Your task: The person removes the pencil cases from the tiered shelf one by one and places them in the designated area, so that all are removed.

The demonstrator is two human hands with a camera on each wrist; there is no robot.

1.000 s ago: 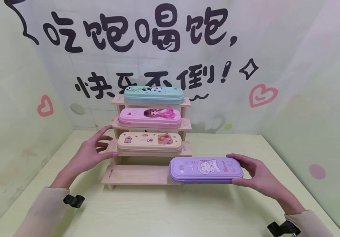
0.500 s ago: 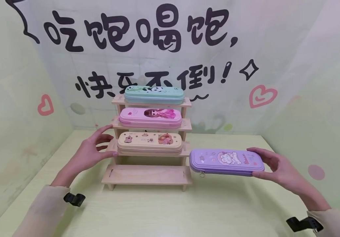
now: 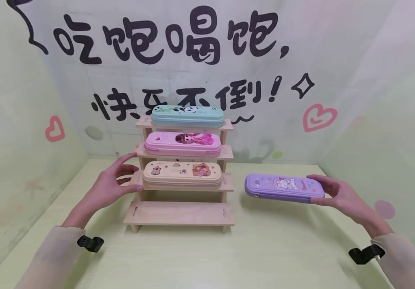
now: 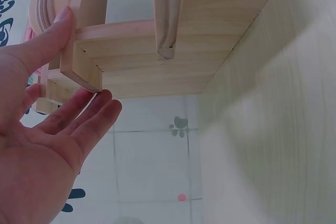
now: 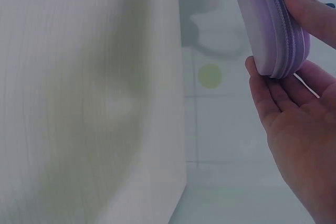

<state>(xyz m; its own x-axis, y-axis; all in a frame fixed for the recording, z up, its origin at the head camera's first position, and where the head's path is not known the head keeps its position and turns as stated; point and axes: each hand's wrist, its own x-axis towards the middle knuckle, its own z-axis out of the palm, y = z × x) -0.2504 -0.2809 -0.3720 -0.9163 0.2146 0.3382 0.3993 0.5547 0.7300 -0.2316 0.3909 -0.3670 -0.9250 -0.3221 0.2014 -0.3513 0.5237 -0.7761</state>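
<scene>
- While the lowest tier (image 3: 178,213) of the pale wooden four-tier stand (image 3: 227,184) bears no case, the lilac oblong zip case (image 3: 283,187) hangs off the stand's right, above the pale table (image 3: 207,257).
- Right hand (image 3: 342,197), arm reaching forward, pinches its right end.
- Left hand (image 3: 108,188), palm inward, holds the stand's left side.
- Three of four seem in place: cream case (image 3: 183,173), pink case (image 3: 183,143), mint case (image 3: 188,116), one per upper tier.

Head view: from above, facing forward and down over the table (image 3: 193,259). Wrist views: close up, tipped sideways; the left faces the end of the wooden rack (image 4: 210,30), the right the purple case (image 5: 289,38). The head view shares both.
</scene>
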